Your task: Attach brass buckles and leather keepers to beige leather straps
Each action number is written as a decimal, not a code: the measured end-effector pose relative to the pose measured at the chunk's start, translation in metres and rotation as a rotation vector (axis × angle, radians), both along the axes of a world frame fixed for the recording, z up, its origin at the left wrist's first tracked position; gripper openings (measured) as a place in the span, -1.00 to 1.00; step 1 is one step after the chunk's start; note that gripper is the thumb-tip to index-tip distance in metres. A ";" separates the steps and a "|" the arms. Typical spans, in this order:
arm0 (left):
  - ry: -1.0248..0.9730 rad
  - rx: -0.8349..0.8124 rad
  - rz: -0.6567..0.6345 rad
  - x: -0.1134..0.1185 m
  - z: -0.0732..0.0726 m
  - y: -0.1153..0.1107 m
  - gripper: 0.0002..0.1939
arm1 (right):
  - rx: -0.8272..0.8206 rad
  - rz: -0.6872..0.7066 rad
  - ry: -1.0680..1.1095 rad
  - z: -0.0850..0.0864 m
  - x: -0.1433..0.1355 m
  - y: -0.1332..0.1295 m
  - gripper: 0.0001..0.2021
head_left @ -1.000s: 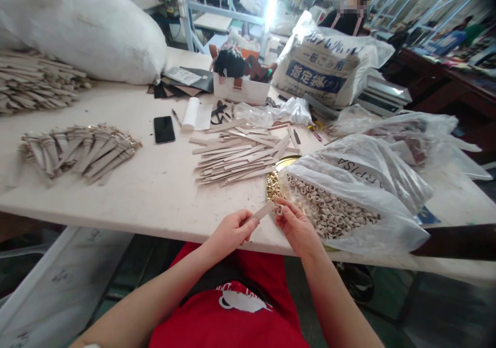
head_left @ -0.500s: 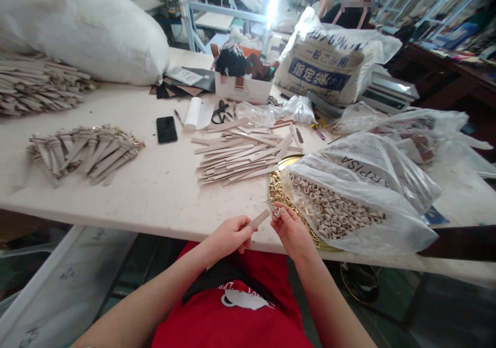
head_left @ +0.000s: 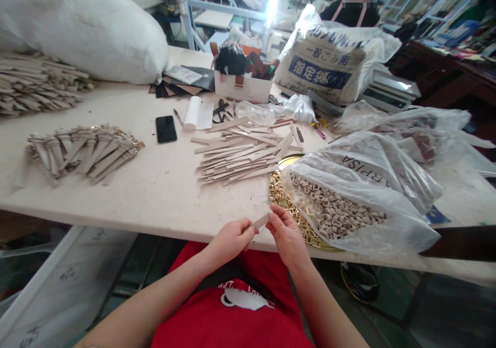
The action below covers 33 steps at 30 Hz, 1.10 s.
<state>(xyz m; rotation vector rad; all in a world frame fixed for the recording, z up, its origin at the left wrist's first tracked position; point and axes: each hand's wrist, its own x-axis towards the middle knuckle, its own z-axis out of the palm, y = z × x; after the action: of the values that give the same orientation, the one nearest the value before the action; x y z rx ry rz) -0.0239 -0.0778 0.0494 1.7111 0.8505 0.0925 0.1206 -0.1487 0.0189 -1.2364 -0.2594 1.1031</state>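
Note:
My left hand (head_left: 237, 237) pinches a beige strip (head_left: 261, 221) over the table's front edge. At the strip's far end, my right hand (head_left: 284, 229) has its fingertips closed; a small beige loop was between them earlier and is now mostly hidden by the fingers. Just right of my right hand lies a round golden tray (head_left: 291, 160) with gold metal pieces (head_left: 279, 190). A clear plastic bag of beige loops (head_left: 337, 211) rests partly over the tray. Beyond my hands is a loose pile of beige strips (head_left: 240, 156).
A bundle of strips with gold fittings (head_left: 87, 151) lies on the left of the table (head_left: 170, 193). Farther back are a phone (head_left: 166, 129), a paper roll (head_left: 192, 113), a white box (head_left: 244, 88) and large bags. A person (head_left: 351, 13) is beyond the table.
My hands have come together, so the strip's end now meets my right fingertips. The small loop in my right hand has moved to the strip's end and is less visible.

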 end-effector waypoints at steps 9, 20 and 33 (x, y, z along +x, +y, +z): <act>0.067 0.174 -0.162 -0.005 0.006 0.005 -0.67 | -0.066 0.330 -0.180 0.003 -0.008 -0.014 -0.79; -0.021 0.050 0.007 0.000 -0.006 0.009 -0.59 | -0.179 0.343 -0.885 -0.002 0.033 -0.004 -0.83; -0.198 -0.368 0.145 0.011 -0.004 0.001 -0.63 | -0.253 0.330 -1.894 0.020 0.048 0.001 -0.82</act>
<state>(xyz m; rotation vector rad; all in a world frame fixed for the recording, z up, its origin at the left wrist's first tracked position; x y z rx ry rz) -0.0126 -0.0772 0.0455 1.2732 0.7882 0.1884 0.1684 -0.1473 0.0387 -2.1730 -1.7955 -0.1679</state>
